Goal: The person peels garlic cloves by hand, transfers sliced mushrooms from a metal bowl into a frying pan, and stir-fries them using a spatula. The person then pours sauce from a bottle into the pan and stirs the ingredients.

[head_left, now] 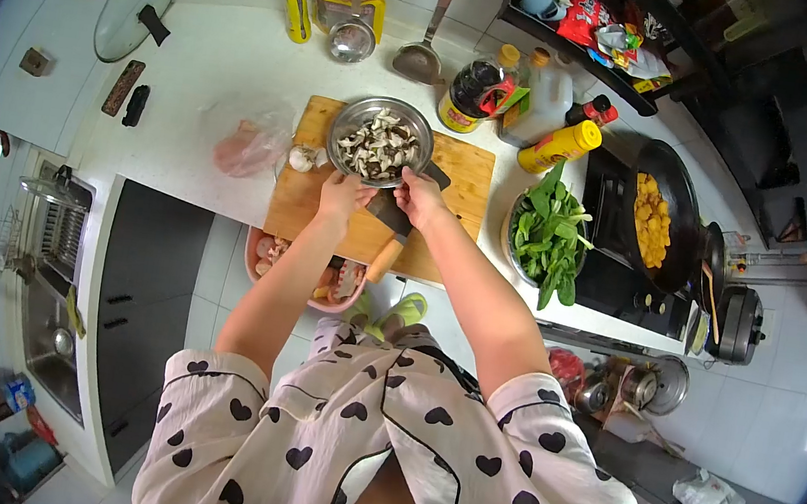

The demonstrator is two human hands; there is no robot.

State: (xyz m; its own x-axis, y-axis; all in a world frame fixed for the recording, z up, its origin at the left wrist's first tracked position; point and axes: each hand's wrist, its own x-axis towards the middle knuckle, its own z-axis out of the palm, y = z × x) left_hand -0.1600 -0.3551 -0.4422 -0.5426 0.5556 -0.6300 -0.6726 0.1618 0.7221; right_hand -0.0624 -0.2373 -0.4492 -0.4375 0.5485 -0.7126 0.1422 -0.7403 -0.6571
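Far to the left of the hands, a glass lid (130,17) leans at the wall behind the surface (209,47). Closer in on that side, a clear plastic bag (243,147) with something pinkish inside lies on the surface, and a garlic bulb (303,158) sits on the wooden board (465,174), just beyond the left hand (347,195). Below and left of the hands, a pink basin (249,258) shows past the board's near edge.

The left hand is partly closed, its fingers at the near rim of the metal bowl (338,154), which holds chopped pale and dark pieces. The right hand (419,200) is partly curled, gripping the same bowl's near right rim. Whether the bowl touches the board cannot be told. A cleaver (385,258) lies between and beneath the hands, its wooden handle toward the person.

Beyond the right hand stands a dark bottle (465,96); farther right come a yellow-capped bottle (559,148), leafy greens (549,232) in a bowl, and a wok (685,191) holding yellow-orange pieces.
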